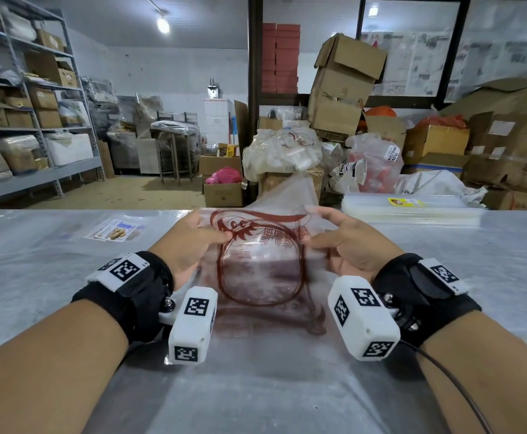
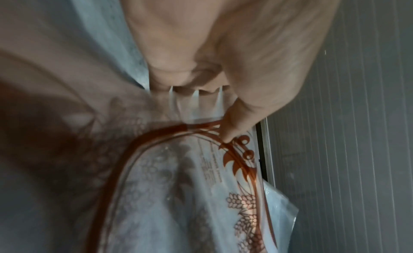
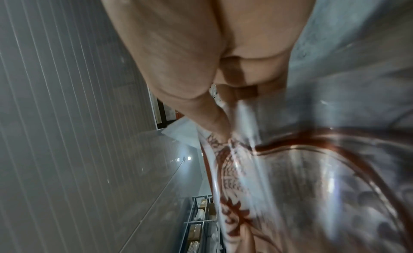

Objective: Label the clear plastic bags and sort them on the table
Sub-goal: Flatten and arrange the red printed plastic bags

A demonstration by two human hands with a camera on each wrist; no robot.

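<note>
clear plastic bag (image 1: 260,264), printed with a red-brown oval and wheat ears, held by us above the middle of the grey table (image 1: 52,277), its near part lying toward the tabletop and its far corner rising. left hand (image 1: 190,245): we pinch the bag's left edge, thumb on top beside the printed scroll; the left wrist view shows the thumb (image 2: 234,119) pressed on the film with the fingers curled beneath. right hand (image 1: 346,245): we pinch the bag's right edge the same way, thumb on the print, fingers under the film; the right wrist view shows the thumb (image 3: 212,119) lying along the creased plastic. both wrists carry black straps with white marker blocks. stack of flat clear bags (image 1: 412,209), one with a yellow label on top, at the far right of the table, well apart from our hands. printed label sheet (image 1: 115,230), blue and tan, at the far left of the table. beyond the table: cardboard boxes (image 1: 343,86) piled high, filled plastic sacks, grey metal shelving (image 1: 30,120) along the left wall.
</note>
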